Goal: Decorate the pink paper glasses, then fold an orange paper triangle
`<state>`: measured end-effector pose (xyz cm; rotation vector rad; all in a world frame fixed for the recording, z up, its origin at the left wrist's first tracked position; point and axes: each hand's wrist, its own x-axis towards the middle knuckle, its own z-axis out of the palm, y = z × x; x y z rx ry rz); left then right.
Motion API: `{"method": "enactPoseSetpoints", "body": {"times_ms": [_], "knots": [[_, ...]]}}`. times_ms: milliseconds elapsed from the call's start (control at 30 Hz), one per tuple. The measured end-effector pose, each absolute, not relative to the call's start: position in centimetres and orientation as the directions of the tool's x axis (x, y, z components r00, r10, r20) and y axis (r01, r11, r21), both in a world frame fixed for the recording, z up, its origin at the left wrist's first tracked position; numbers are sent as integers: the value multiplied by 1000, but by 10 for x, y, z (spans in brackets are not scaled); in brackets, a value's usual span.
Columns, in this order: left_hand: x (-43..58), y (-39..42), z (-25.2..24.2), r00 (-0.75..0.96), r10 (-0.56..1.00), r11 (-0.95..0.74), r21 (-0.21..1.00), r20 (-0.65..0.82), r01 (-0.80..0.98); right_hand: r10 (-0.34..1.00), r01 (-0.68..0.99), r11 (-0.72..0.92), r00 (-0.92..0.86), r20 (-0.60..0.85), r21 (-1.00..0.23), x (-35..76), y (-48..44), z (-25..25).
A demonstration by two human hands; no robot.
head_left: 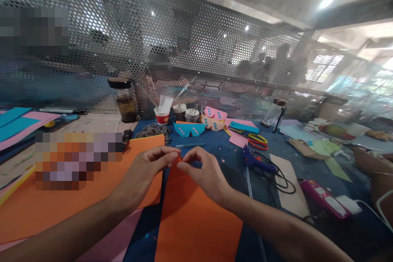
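Note:
My left hand [150,168] and my right hand [205,168] meet at the far end of a sheet of orange paper [196,229]. Both pinch that end between thumb and fingers, where the paper looks narrowed or folded; the fingers partly cover it. The sheet's near part runs toward me over the dark blue table top. A larger orange sheet [132,184] lies under my left forearm, with pink paper [113,237] beneath it. Beyond my hands are a blue pen [190,145] and a blue folded paper mask shape [188,129] with small coloured squares.
On the right lie a blue glue gun [259,163] with its cable, scissors [258,142], and a magenta power strip [325,198]. Paper cups [162,116], rubber bands [152,133] and a jar [125,104] stand by the perforated metal screen [196,49]. Another person's arm [376,176] shows at the right edge.

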<state>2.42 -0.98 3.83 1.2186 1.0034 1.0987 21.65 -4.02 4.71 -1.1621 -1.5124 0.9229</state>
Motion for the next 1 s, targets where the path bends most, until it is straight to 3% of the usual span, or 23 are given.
{"method": "enactPoseSetpoints", "body": {"times_ms": [667, 1000], "knots": [[22, -8, 45, 107, 994, -5, 997, 14, -83, 970, 240, 240, -31, 239, -941, 219, -37, 43], [17, -3, 57, 67, 996, -37, 981, 51, -192, 979, 320, 201, -104, 177, -926, 222, -36, 41]]}}
